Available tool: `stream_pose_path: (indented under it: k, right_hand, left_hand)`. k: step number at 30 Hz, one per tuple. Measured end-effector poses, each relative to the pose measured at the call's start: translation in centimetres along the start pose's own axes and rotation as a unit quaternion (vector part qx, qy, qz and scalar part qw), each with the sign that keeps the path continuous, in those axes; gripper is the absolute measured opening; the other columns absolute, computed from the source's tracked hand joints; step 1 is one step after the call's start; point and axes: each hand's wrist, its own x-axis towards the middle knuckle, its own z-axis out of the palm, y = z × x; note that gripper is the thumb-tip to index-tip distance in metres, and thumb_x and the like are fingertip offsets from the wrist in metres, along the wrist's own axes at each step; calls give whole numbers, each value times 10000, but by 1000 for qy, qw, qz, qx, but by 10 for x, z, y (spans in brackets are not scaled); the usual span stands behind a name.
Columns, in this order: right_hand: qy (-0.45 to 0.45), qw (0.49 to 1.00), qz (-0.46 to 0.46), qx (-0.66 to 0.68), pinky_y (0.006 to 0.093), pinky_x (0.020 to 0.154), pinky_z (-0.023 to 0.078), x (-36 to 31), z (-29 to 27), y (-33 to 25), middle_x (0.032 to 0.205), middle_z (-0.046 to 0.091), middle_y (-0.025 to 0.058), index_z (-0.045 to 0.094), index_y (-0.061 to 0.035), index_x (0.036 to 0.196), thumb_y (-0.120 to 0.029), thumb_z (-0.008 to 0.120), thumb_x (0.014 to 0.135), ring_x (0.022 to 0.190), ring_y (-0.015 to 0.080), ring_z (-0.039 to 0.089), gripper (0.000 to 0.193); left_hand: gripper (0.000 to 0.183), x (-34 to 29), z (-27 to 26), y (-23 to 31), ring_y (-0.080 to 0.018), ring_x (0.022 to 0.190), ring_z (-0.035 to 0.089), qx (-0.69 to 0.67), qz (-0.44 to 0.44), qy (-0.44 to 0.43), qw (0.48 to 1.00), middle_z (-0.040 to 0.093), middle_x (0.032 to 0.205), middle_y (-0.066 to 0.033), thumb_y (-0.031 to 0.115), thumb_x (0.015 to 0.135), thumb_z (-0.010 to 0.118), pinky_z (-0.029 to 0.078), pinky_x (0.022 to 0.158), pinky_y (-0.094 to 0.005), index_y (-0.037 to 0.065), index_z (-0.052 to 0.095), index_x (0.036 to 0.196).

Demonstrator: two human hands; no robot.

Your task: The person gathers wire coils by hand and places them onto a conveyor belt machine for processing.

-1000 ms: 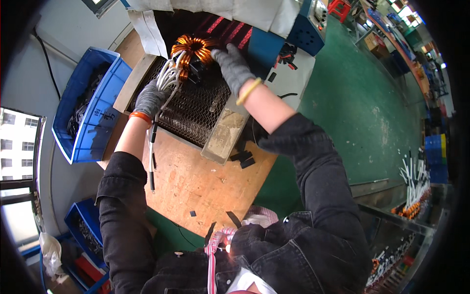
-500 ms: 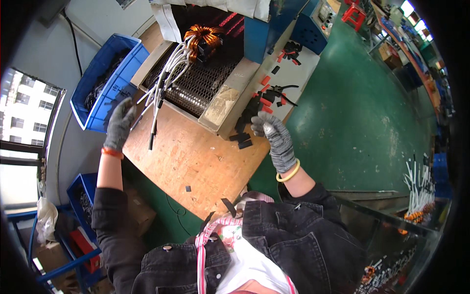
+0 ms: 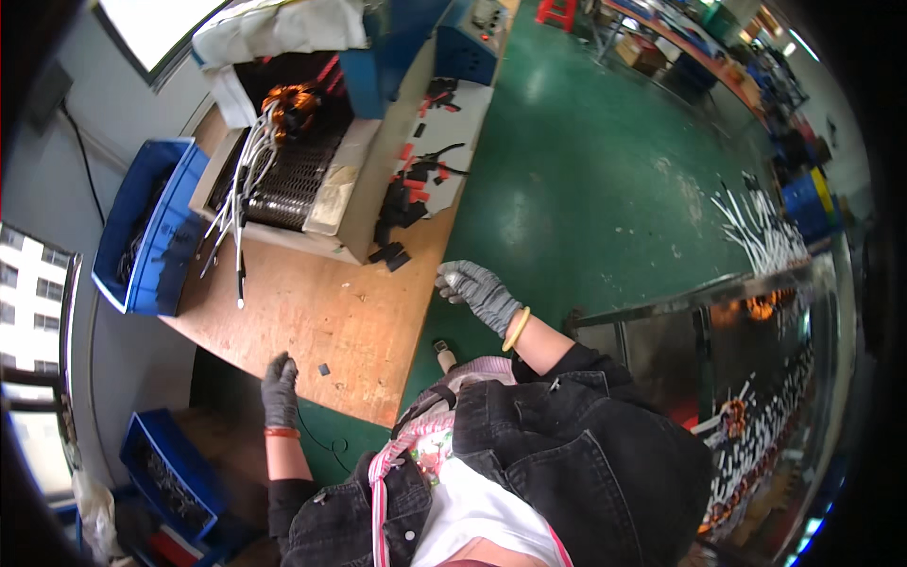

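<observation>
Both my hands wear grey knit gloves and hold nothing that I can see. My left hand (image 3: 280,392) is at the near left edge of the wooden table (image 3: 312,293), its fingers stretched loosely, beside a small dark square piece (image 3: 324,369). Over the green floor, off the table's right edge, my right hand (image 3: 480,295) has its fingers loosely extended. A copper-wound coil (image 3: 291,106) sits on the mesh conveyor (image 3: 288,189) at the mouth of a blue machine. Its white leads (image 3: 248,180) trail over the conveyor's near end, with black sleeves on some.
Left of the conveyor stands a blue bin (image 3: 170,250) of dark parts; another blue bin (image 3: 175,477) sits lower. Pliers (image 3: 439,161) and black and red sleeve pieces (image 3: 408,194) lie on the right ledge. A rack (image 3: 699,302) on my right carries several coils with white leads.
My left hand has drawn back from beside the blue bin to the table's near edge. My right hand has moved away from the sleeve pieces. The view has turned right; the coil stays on the conveyor.
</observation>
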Motion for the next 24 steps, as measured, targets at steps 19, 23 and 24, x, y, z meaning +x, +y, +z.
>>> stream_pose_path:
  k: [19, 23, 24]
  right_hand:
    - [115, 912, 100, -380, 356, 813, 434, 58, -307, 4, 939, 616, 132, 597, -74, 946, -399, 537, 809, 914, 286, 573, 357]
    - [127, 918, 109, -360, 360, 813, 434, 88, -361, 0, 953, 616, 134, 595, -70, 947, -410, 538, 806, 913, 290, 573, 372]
    - [123, 923, 113, -347, 361, 812, 433, 98, -371, -2, 957, 615, 135, 592, -68, 955, -417, 534, 807, 915, 292, 571, 383]
  left_hand:
    - [312, 22, 374, 84, -129, 827, 571, 92, 1, -348, 933, 618, 954, -85, 172, 836, 589, 462, 738, -256, 34, 553, 1114]
    - [321, 35, 431, 116, -165, 917, 569, 194, 36, -375, 906, 618, 1008, -101, 187, 838, 587, 451, 802, -281, 32, 550, 1117]
    - [325, 40, 442, 126, -176, 928, 572, 200, 42, -378, 903, 618, 1016, -109, 196, 838, 586, 448, 811, -288, 31, 550, 1116]
